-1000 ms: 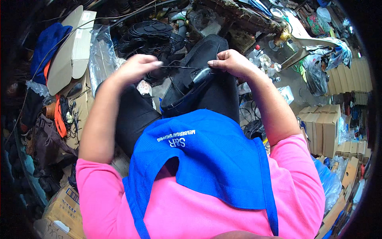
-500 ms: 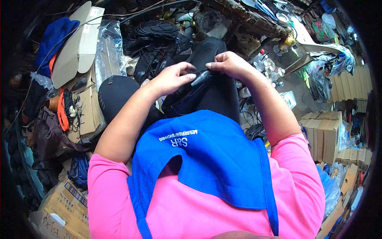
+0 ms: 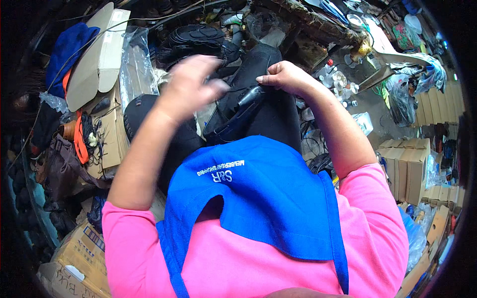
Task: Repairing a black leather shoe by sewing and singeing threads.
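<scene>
A glossy black shoe point(image 3: 241, 111) rests on my lap over my dark trousers, against my thigh. My right hand point(image 3: 285, 79) is at its far edge, with thumb and forefinger pinched together; what lies between them is too small to make out. My left hand point(image 3: 191, 89) is raised to the left of the shoe, apart from it, and motion smears its fingers. A thin dark line, perhaps a thread, runs between my left thumb and the shoe. A blue apron point(image 3: 268, 198) covers my front.
Coiled black cord point(image 3: 191, 39) lies beyond my knees. At the left are flattened cardboard point(image 3: 102, 59), clear plastic wrap point(image 3: 136, 64) and a brown bag point(image 3: 64, 164). Small bottles point(image 3: 340, 79) stand at the right, with stacked cardboard boxes point(image 3: 405, 166) nearer me.
My left hand has swung away from the shoe, up and to the left, and is now blurred. My right hand keeps its pinch at nearly the same spot. The shoe has barely moved.
</scene>
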Motion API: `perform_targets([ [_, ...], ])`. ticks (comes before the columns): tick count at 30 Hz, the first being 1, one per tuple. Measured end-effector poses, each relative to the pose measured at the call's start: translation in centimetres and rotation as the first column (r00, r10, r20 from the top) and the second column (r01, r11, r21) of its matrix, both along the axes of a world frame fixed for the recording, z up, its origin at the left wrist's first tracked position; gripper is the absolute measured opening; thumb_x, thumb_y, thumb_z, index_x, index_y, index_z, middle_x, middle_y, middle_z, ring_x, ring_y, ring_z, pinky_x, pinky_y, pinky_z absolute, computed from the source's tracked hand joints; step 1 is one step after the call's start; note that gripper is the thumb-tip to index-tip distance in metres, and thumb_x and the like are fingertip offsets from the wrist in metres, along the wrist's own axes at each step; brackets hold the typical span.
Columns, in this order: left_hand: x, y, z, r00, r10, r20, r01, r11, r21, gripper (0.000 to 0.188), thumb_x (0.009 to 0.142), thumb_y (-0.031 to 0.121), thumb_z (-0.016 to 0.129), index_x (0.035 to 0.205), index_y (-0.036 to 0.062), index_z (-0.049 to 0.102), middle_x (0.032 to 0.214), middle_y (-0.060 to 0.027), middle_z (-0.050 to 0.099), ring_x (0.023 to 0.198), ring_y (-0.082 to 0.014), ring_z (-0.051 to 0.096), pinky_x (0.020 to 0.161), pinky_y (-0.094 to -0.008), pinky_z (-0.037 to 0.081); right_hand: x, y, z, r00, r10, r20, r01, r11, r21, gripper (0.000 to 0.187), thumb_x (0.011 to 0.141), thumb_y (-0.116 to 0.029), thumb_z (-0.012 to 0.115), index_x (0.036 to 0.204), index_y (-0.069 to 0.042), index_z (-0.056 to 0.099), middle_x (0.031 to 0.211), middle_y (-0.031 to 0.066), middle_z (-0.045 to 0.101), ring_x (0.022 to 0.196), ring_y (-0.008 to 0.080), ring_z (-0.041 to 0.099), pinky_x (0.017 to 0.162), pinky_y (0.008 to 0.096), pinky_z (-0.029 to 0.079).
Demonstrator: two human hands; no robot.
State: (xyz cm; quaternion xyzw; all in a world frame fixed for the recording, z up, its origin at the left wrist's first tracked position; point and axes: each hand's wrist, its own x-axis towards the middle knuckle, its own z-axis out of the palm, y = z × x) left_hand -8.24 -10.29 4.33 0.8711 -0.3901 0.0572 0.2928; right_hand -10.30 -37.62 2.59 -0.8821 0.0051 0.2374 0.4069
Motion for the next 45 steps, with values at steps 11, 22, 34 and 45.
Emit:
perform_targets([
  [11, -7.3, -4.7, -4.8, 0.949, 0.156, -0.273, -0.016, 0.891, 0.454, 0.081, 0.085, 0.041, 0.055, 0.143, -0.0026, 0.018, 0.149, -0.0192, 0.022, 0.139, -0.0322, 0.019, 0.109, -0.0578, 0.012, 0.9, 2.5, 0.3, 0.978, 0.149, 0.143, -0.117, 0.971, -0.209, 0.041, 0.077, -0.041, 0.070, 0.068, -0.002, 0.063, 0.056, 0.0066, 0.055, 0.053, 0.0158, 0.053, 0.053, 0.0326, 0.042],
  [22, -8.0, -4.3, -2.8, 0.996, 0.059, -0.073, -0.022, 0.901, 0.433, 0.088, 0.081, 0.038, 0.061, 0.144, -0.0013, 0.014, 0.150, -0.0216, 0.017, 0.137, -0.0332, 0.024, 0.109, -0.0588, 0.014, 2.3, 3.4, -1.1, 0.967, 0.162, 0.194, -0.092, 0.940, -0.327, 0.039, 0.067, -0.044, 0.072, 0.079, -0.008, 0.070, 0.076, 0.0140, 0.066, 0.075, 0.0294, 0.065, 0.070, 0.0390, 0.051],
  [34, -7.4, -3.4, -3.8, 0.947, 0.026, -0.321, 0.092, 0.934, 0.346, 0.079, 0.088, 0.030, 0.048, 0.146, 0.0009, 0.003, 0.152, -0.0206, 0.010, 0.140, -0.0284, 0.017, 0.110, -0.0575, 0.008, 2.2, 3.6, -1.4, 0.973, 0.138, 0.183, -0.110, 0.981, -0.157, 0.040, 0.072, -0.040, 0.075, 0.068, -0.003, 0.061, 0.058, 0.0069, 0.056, 0.056, 0.0147, 0.051, 0.055, 0.0327, 0.042],
  [45, -1.1, -5.2, -0.5, 0.994, -0.106, 0.004, 0.105, 0.988, -0.111, 0.019, 0.079, 0.017, 0.065, 0.091, 0.0028, 0.063, 0.092, -0.0150, 0.059, 0.093, -0.0326, 0.057, 0.084, -0.0399, 0.046, -2.0, 0.7, 5.9, 1.000, 0.018, 0.026, -0.030, 0.781, 0.624, 0.035, 0.089, -0.019, 0.060, 0.120, -0.006, 0.056, 0.092, 0.0005, 0.062, 0.081, 0.0063, 0.057, 0.072, 0.0234, 0.047],
])
